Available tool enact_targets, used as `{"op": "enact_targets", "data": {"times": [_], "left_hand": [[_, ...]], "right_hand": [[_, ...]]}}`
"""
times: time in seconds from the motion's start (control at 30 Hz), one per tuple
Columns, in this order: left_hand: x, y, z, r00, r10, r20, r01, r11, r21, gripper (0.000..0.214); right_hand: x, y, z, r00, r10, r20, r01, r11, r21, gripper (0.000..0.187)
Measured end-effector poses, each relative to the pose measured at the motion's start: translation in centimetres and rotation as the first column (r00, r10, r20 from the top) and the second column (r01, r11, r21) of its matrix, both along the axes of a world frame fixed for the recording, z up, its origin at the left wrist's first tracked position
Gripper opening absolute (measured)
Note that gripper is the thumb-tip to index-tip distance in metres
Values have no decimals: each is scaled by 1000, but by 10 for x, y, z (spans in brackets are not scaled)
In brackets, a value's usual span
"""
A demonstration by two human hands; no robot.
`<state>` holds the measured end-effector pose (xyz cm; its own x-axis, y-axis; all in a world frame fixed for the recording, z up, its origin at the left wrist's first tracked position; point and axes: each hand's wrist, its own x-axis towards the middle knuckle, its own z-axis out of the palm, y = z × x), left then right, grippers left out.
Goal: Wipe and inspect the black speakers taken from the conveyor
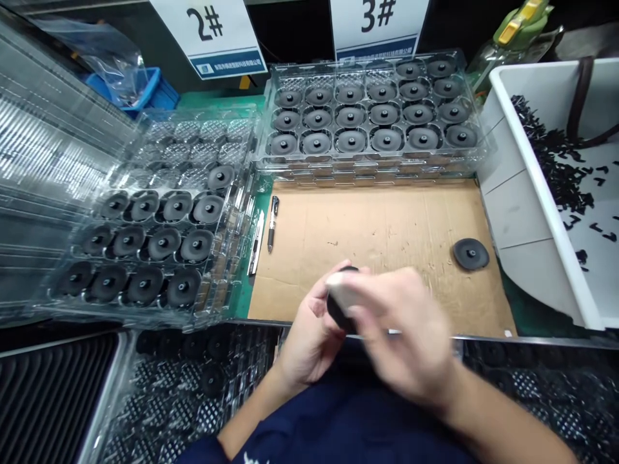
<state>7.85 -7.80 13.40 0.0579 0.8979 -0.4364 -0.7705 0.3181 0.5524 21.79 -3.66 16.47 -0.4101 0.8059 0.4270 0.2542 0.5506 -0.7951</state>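
Observation:
My left hand (309, 335) is closed around a round black disc part (337, 309), held over the near edge of the cardboard sheet (377, 225). Over the disc sits my right hand (401, 335), smeared by motion; its fingers press against the part's top. Another black disc (471, 254) lies loose on the cardboard to the right. A clear plastic tray (242, 212) on the left holds several black discs in its near rows. At the back, a second clear tray (372, 161) is nearly full of the same discs.
A white bin (527, 212) with several small black pieces stands at the right. A pen (272, 222) and a metal tool (256, 245) lie beside the cardboard's left edge. Signs 2# (213, 32) and 3# (380, 19) stand behind. Empty clear trays are stacked far left.

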Motion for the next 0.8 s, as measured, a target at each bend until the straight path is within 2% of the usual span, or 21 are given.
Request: {"op": "enact_targets", "data": {"times": [0.07,0.13,0.17,0.27,0.33,0.4,0.43,0.5,0.53,0.57,0.63,0.7,0.73,0.8], "left_hand": [[0,0,-1,1000,14,-22,-15,1000,-7,47],[2,1,-1,996,62,-58,-63,998,-25,45],[3,1,0,994,79,-72,-82,996,-34,47],[6,5,4,994,79,-76,-82,996,-37,48],[5,7,8,998,55,-43,-54,998,6,49],[1,8,9,999,40,-17,-39,998,53,54],[-1,7,9,999,42,-16,-41,997,58,57],[-1,6,7,998,62,-22,-61,998,31,55],[-1,6,6,998,58,-14,-58,998,2,50],[0,6,5,999,37,5,-37,999,-24,46],[1,5,3,998,-32,56,35,998,-53,39],[0,5,3,994,-76,81,81,995,-53,31],[-1,4,3,994,-74,84,78,996,-51,27],[-2,3,2,995,-49,87,54,997,-57,19]], "right_hand": [[-9,5,5,980,196,35,-197,980,13,29],[-14,10,4,951,301,65,-297,953,-63,24],[-15,13,3,952,294,80,-288,955,-72,24],[-13,16,2,983,170,70,-172,984,37,27],[-6,15,3,971,236,47,-239,969,65,29],[3,13,5,945,316,82,-317,948,-5,27],[8,14,5,948,294,124,-290,956,-51,25],[13,17,6,961,146,236,-135,989,-62,25],[13,21,5,959,84,270,-85,996,-10,25],[12,25,5,960,72,270,-93,994,64,24],[7,34,3,953,223,204,-260,950,173,24],[3,40,3,918,367,154,-388,910,145,26],[1,41,4,920,358,159,-375,922,93,27],[-1,39,9,940,262,218,-276,961,36,27]]}}
